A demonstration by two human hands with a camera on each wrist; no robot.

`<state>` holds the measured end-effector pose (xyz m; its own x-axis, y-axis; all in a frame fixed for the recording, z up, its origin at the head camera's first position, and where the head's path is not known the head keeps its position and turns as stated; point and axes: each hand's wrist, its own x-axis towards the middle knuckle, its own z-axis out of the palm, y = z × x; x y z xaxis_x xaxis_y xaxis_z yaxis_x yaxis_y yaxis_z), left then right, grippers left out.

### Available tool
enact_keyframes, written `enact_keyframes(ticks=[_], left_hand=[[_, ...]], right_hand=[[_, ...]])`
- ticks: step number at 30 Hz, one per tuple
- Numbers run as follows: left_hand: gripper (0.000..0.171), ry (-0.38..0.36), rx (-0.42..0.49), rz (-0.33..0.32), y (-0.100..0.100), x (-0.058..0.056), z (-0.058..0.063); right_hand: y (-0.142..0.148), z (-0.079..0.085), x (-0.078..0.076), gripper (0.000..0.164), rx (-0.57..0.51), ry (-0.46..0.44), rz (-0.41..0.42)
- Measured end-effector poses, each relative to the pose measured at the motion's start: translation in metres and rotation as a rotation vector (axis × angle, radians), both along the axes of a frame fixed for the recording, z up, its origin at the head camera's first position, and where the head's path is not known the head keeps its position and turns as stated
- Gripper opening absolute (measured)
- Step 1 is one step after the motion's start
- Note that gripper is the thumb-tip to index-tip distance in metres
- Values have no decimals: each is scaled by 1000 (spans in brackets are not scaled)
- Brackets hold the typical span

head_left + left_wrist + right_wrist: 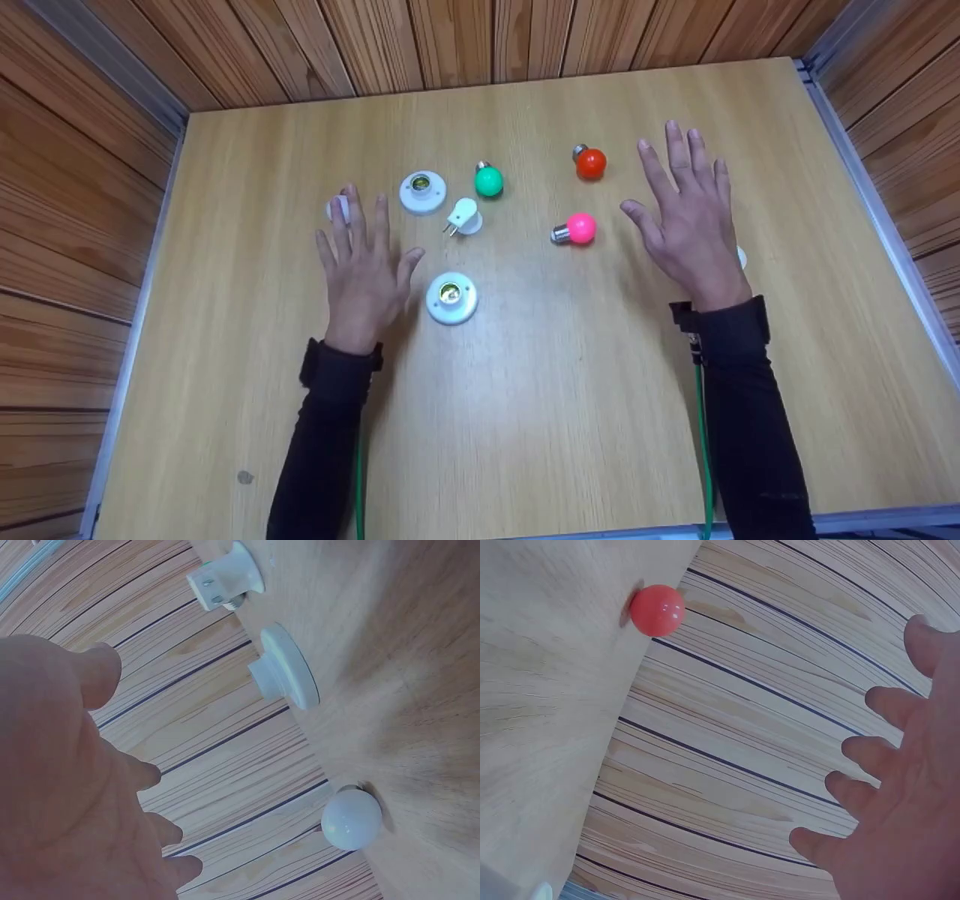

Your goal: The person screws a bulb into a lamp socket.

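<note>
Two bare hands reach over a light wooden table [540,420], their backs facing up and their fingers spread and extended, neither gripping anything. The left hand [364,277] is raised above the left part of the table; its fingers partly cover a white bulb [339,205] in the head view, while the left wrist view shows that bulb on the tabletop, apart from the hand. To the right of the left hand are two round white lamp sockets, both facing up: the far socket [422,193] lies beyond the thumb, and the near socket [451,298] lies just right of the hand. Between them, slightly to the right, is a white plug adapter [463,216] with two metal prongs pointing near and left. Just beyond the adapter lies a green bulb [489,181], its metal base pointing far. The right hand [694,225] is raised above the right part of the table. To its left lie a red bulb [591,163], farther away, and a pink bulb [581,229], nearer, its silvery base pointing left. A white object [742,257], mostly hidden, peeks out beside the right wrist. Both arms wear black sleeves [754,427], and wood-panelled walls [450,41] enclose the table's left, far and right sides.
</note>
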<state>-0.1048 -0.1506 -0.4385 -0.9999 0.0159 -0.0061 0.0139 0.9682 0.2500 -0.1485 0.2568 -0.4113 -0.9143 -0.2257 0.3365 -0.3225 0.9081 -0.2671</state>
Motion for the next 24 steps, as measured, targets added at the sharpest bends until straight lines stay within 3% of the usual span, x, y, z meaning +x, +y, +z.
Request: enact_keyframes(ticks=[13,24], left_hand=[[87,123,-25,-32,4,0,-1],[86,164,-22,-51,7,3,-1]], right_hand=[[-5,-3,2,72,28,-9,-2],[-7,-3,1,73,26,-21,12]])
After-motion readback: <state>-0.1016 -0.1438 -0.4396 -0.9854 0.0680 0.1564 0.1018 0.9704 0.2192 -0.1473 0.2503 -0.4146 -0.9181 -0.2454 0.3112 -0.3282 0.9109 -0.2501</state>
